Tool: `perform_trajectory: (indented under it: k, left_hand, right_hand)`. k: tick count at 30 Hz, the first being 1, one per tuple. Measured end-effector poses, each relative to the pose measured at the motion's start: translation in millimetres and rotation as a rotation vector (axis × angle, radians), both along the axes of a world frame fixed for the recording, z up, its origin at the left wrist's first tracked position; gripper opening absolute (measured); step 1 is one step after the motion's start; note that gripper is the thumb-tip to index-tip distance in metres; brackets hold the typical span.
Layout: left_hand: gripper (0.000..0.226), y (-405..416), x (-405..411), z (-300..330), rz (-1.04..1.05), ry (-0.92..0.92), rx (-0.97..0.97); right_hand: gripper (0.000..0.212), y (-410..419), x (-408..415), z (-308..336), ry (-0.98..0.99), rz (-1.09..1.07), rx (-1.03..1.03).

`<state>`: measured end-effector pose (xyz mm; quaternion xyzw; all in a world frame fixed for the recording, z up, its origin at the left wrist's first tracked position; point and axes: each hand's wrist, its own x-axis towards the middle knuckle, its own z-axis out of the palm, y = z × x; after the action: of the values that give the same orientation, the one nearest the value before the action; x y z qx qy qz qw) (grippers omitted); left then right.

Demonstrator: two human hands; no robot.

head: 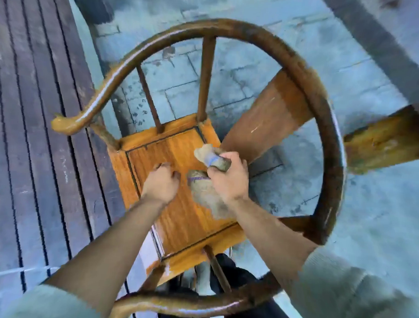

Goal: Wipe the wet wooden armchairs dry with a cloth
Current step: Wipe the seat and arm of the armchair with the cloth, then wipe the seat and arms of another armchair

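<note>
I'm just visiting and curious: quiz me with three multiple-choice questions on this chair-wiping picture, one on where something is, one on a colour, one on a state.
1. Where is the cloth?
A. draped on the curved armrest rail
B. over the seat of the armchair
C. on the stone paving

2. What colour is the seat panel?
A. orange-brown
B. white
C. green

3. What is the right hand doing?
A. lying flat and open on the seat
B. hanging empty outside the chair
C. gripping the bunched cloth

Answers:
1 B: the cloth sits above the seat, inside the ring of the curved rail.
2 A: the wood panel shows a bright orange-brown grain.
3 C: its fingers curl round the cloth, while the left hand is beside it over the seat, holding nothing visible.
</note>
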<state>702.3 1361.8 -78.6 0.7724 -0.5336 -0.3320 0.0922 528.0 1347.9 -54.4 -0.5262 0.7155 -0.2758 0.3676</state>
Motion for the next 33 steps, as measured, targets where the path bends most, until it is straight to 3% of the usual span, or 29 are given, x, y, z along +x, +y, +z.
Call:
perform_trajectory:
  k: [4, 10, 14, 19, 28, 32, 33]
  left_hand:
    - [0.036, -43.6, -61.4, 70.5, -0.188, 0.046, -0.15]
    - [0.028, -53.2, -186.7, 179.8, -0.447, 0.132, -0.406]
    - [0.028, -25.2, -253.3, 219.4, -0.64, 0.096, -0.531]
    - [0.034, 37.8, -349.2, 238.6, -0.805, 0.066, -0.531]
    - [0.036, 287.6, -695.1, 260.6, -1.377, 0.125, -0.589]
    - [0.036, 395.1, -784.0, 266.3, -1.592, 0.213, -0.537]
    - [0.036, 452.7, -825.7, 264.7, -1.706, 0.232, -0.526]
  right_hand:
    - [0.035, 7.9, -37.5, 93.7, -0.021, -0.042, -0.254]
    - [0.036, 57.1, -146.1, 201.8, -0.022, -0.283, -0.421]
    - [0.033, 108.4, -232.8, 230.5, -0.018, -0.517, -0.495]
    - [0.033, 222.5, -358.2, 222.9, 0.03, -0.782, -0.453]
    - [0.029, 527.9, -580.4, 212.4, 0.12, -1.331, -0.439]
    - [0.029, 649.0, -630.2, 227.4, 0.198, -1.578, -0.488]
    - [0.03, 711.6, -647.3, 229.9, 0.241, -1.704, -0.482]
